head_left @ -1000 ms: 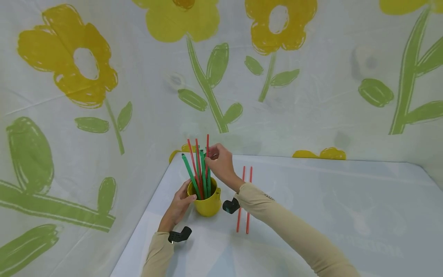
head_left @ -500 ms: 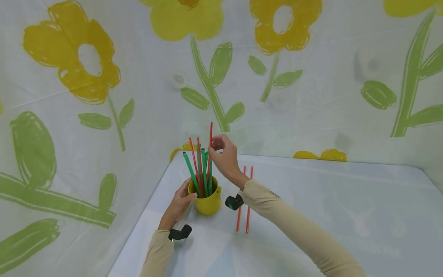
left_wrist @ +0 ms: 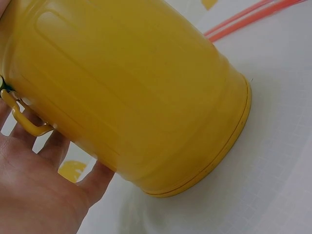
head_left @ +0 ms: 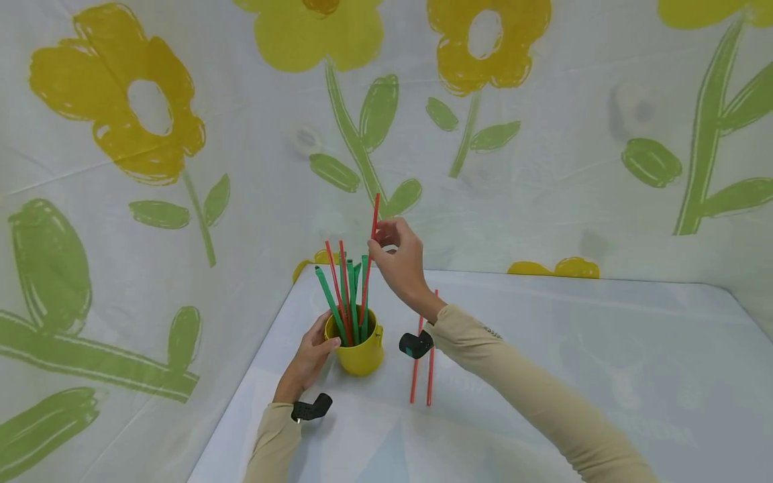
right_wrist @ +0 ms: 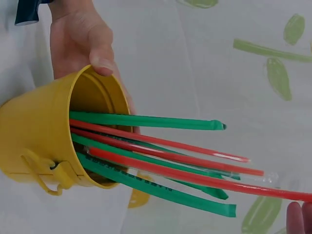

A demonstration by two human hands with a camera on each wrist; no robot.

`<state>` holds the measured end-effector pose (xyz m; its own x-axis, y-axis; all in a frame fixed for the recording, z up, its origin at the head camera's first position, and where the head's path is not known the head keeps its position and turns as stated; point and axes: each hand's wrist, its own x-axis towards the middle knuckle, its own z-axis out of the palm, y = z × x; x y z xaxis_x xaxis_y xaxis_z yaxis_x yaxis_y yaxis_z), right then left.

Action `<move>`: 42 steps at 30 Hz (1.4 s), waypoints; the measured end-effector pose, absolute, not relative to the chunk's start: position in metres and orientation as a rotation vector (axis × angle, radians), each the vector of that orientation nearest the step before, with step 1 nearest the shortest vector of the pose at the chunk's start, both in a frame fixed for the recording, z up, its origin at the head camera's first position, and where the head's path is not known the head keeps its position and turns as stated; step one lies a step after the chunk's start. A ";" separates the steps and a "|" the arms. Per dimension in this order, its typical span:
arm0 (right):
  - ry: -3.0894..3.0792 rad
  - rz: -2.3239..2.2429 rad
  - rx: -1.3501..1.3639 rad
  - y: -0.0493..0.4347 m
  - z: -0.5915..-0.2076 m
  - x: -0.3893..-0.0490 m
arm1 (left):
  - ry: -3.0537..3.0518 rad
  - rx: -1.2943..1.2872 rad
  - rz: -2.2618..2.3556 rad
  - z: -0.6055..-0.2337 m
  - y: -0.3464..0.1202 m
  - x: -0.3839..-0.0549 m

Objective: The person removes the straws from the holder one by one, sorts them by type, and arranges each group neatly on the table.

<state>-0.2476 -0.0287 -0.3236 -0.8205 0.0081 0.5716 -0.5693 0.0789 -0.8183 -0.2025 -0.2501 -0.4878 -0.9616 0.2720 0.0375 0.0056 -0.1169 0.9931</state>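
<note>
A small yellow bucket [head_left: 361, 360] with a side handle stands at the left of the table. My left hand [head_left: 311, 355] holds it from the left, thumb [right_wrist: 101, 63] over the rim and fingers round its side. Long green paper-wrapped straws [right_wrist: 161, 195] and red straws [right_wrist: 214, 154] lean out of the bucket. Above and right of it, my right hand [head_left: 403, 263] pinches one red straw [head_left: 376, 209] between thumb and fingertips. That straw's top rises past my fingers, and its lower end is still inside the bucket.
Two red straws [head_left: 431, 382] lie side by side on the white table [head_left: 543, 376], right of the bucket and partly under my right wrist. A flower-printed cloth [head_left: 253, 134] hangs close behind and on the left.
My right hand has moved up and to the right, drawing the red straw higher out of the bucket. My left hand stays on the bucket.
</note>
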 end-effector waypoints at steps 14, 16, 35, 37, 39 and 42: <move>-1.863 1.830 0.537 -0.006 -0.301 -0.231 | 1.961 0.300 2.203 -0.486 -0.248 -0.199; -1.866 1.836 0.538 -0.003 -0.300 -0.231 | 1.960 0.305 2.204 -0.486 -0.248 -0.199; -1.827 1.891 0.524 0.023 -0.307 -0.235 | 1.983 0.294 2.199 -0.489 -0.248 -0.200; -1.829 1.898 0.506 0.026 -0.315 -0.241 | 1.977 0.293 2.202 -0.488 -0.248 -0.200; -1.838 1.899 0.485 0.030 -0.322 -0.246 | 1.970 0.304 2.205 -0.487 -0.247 -0.200; -1.856 1.886 0.467 0.036 -0.328 -0.247 | 1.967 0.328 2.207 -0.486 -0.247 -0.200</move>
